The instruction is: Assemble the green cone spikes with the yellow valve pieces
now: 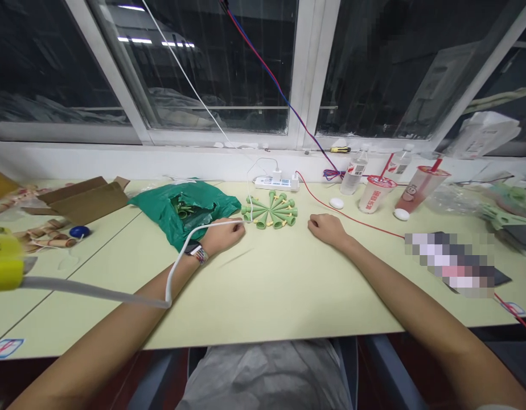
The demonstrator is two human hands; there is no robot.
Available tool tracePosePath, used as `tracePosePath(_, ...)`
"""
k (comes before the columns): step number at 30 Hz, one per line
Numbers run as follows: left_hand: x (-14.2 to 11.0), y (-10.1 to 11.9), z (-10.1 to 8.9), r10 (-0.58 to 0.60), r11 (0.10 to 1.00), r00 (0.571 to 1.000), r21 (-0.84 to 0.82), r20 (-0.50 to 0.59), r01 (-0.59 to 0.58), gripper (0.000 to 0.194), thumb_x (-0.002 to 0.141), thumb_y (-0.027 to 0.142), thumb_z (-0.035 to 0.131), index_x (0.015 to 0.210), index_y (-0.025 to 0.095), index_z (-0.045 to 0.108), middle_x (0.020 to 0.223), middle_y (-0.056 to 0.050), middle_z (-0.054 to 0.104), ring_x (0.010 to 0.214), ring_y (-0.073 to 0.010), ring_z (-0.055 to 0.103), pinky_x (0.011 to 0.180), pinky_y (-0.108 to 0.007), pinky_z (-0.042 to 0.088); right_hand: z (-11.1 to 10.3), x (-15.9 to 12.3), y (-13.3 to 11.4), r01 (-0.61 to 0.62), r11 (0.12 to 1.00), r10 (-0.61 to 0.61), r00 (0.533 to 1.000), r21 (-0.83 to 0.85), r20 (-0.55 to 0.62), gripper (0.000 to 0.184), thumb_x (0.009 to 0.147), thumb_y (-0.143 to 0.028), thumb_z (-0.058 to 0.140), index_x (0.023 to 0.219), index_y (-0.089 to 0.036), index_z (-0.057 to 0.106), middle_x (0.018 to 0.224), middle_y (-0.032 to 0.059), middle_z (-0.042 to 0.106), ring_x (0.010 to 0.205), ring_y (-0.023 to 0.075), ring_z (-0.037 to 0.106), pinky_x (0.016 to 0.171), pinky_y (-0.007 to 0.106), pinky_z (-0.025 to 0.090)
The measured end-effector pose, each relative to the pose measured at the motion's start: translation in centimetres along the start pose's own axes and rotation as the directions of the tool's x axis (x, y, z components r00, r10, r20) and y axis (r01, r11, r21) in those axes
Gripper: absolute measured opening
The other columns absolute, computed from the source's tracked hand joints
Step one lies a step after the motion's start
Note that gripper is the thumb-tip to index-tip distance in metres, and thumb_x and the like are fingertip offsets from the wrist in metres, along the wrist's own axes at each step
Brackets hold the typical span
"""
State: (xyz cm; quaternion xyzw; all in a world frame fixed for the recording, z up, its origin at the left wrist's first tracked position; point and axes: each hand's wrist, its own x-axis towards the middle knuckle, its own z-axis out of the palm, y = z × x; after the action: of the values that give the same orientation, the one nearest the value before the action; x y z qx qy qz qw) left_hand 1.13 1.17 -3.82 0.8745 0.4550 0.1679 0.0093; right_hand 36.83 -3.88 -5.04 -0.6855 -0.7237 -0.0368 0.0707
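Green plastic cones (269, 212) lie fanned into a wheel, with more pieces left in a crumpled green plastic bag (160, 208); the empty left hand (224, 236) and right hand (325, 229) rest apart on the pale yellow surface (263, 296).

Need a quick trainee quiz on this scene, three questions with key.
1. Which is nearer the green bag: the left hand or the right hand?
2. True or false: a watch is on the left wrist.
3. What crosses the left hand? A) red wire B) white cable C) yellow tape

Key: 1 left hand; 2 true; 3 B.
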Motion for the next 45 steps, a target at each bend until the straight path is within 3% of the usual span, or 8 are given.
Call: tracePosePath(45, -0.16, 0.03, 0.05, -0.007, 1.0, 1.0, 0.025, 0.028, 0.007, 0.027, 0.093, 0.033, 0.043, 0.071, 0.022, 0.056, 0.071, -0.005, 0.066, 0.069, -0.0213, 0.057, 0.063, -0.032, 0.029, 0.25, -0.11, 0.22, 0.032, 0.999, -0.032, 0.999, -0.012, -0.008, 0.033, 0.103, -0.03, 0.04, 0.092, -0.019, 0.07, 0.094, 0.0091, 0.075, 0.082, 0.02, 0.063, 0.063, 0.031, 0.024)
